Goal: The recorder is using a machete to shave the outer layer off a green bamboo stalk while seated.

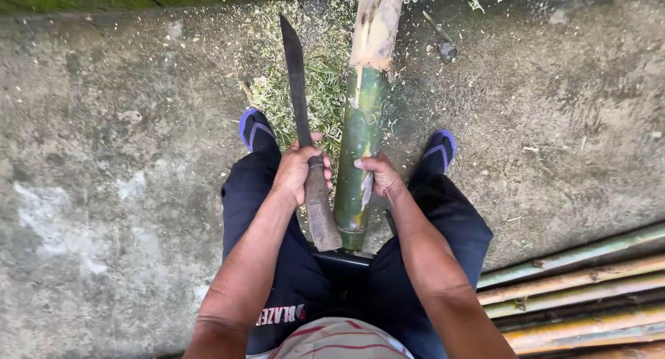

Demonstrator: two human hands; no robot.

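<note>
My left hand grips the wooden handle of a long dark machete, its blade pointing away from me over the ground. My right hand holds a thick green bamboo pole near its near end. The pole runs away from me between my knees, and its far part is stripped pale. The pole's near end rests on the dark edge of the seat under me. Both hands sit side by side, a few centimetres apart.
I sit over a concrete floor with my feet in blue sandals either side of the pole. A pile of green shavings lies ahead. Several bamboo poles lie at the lower right.
</note>
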